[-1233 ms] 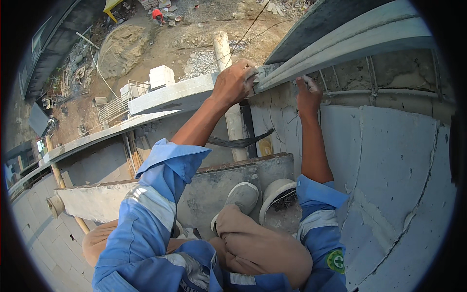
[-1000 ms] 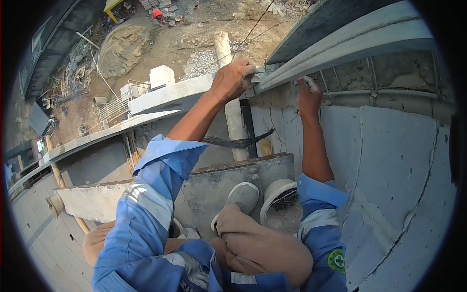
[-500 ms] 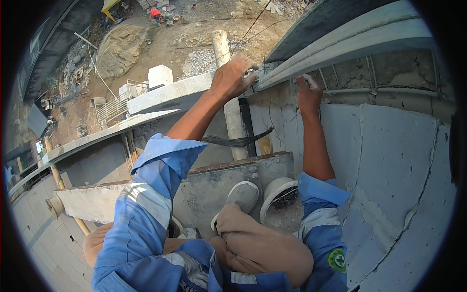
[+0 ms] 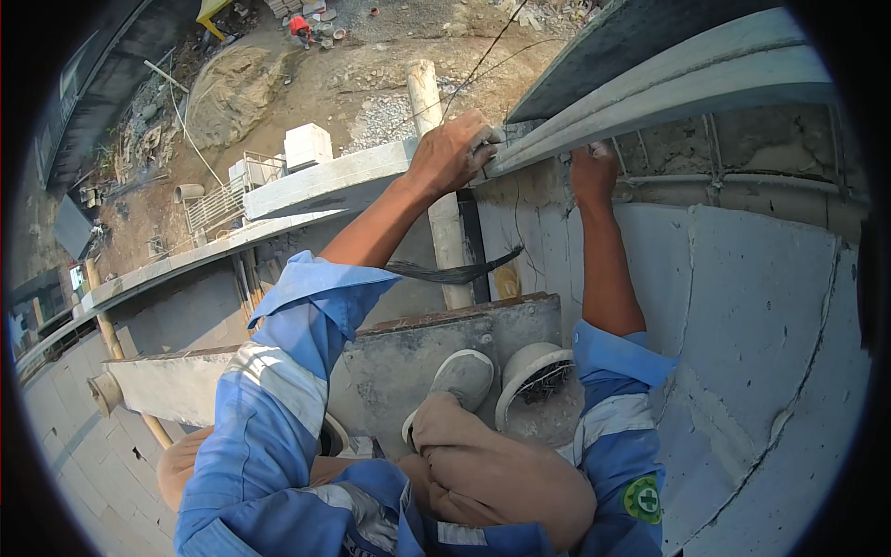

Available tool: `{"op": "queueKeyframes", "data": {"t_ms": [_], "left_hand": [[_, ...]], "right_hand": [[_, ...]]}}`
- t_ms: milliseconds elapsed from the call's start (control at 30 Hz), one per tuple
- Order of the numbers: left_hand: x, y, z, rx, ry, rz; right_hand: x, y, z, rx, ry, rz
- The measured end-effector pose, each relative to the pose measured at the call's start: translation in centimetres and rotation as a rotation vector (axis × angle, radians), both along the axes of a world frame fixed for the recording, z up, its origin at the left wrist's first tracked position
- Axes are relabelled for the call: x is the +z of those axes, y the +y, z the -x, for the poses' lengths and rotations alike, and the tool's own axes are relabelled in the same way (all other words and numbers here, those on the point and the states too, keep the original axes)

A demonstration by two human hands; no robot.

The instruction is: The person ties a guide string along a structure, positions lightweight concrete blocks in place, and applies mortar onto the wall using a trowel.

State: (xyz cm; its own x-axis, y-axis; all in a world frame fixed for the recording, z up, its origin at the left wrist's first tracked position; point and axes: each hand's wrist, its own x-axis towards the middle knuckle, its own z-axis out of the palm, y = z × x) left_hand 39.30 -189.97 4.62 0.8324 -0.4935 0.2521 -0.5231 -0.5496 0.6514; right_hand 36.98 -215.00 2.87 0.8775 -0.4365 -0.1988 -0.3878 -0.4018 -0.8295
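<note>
At the end of a long grey concrete moulding (image 4: 668,93), my left hand (image 4: 455,156) is closed with its fingers curled against the corner. Whatever it pinches is too small to make out. My right hand (image 4: 594,174) is closed too, up against the underside of the same moulding, and its fingertips are partly hidden behind the edge. A thin dark wire (image 4: 518,209) hangs down the wall between the two hands. Below them a bundle of black tie wire (image 4: 459,269) sticks out beside a round wooden pole (image 4: 445,241).
I crouch on a scaffold plank (image 4: 408,376), one grey shoe (image 4: 462,379) on it. Beside the shoe stands a bucket (image 4: 509,395) with dark bits inside. A grey panel wall (image 4: 742,306) rises at right. Beyond the ledge (image 4: 325,181) lies the ground far below, with a person (image 4: 299,30) in red.
My right hand has moved slightly up and in under the moulding, its fingers now more hidden. The left hand has shifted a little to the right and down at the corner.
</note>
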Motion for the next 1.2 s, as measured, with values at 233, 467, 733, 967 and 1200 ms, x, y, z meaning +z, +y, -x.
{"op": "queueKeyframes", "data": {"t_ms": [233, 467, 733, 967, 1200], "left_hand": [[0.9, 0.0, -0.8, -0.075, 0.036, 0.033], [0.7, 0.5, -1.1, -0.117, 0.033, 0.014], [0.2, -0.4, 0.2, 0.112, 0.066, -0.094], [0.6, -1.6, 0.4, 0.179, 0.088, -0.066], [0.5, -0.6, 0.6, 0.167, 0.011, -0.079]], "right_hand": [[-0.9, -0.2, -0.8, -0.006, -0.204, 0.087], [-0.1, 1.4, -1.0, -0.033, -0.247, 0.001], [-0.6, 0.7, 0.0, -0.016, -0.244, 0.049], [-1.2, -0.2, 0.4, -0.006, -0.225, -0.024], [-1.2, 0.4, 1.7, -0.028, -0.240, -0.072]]}}
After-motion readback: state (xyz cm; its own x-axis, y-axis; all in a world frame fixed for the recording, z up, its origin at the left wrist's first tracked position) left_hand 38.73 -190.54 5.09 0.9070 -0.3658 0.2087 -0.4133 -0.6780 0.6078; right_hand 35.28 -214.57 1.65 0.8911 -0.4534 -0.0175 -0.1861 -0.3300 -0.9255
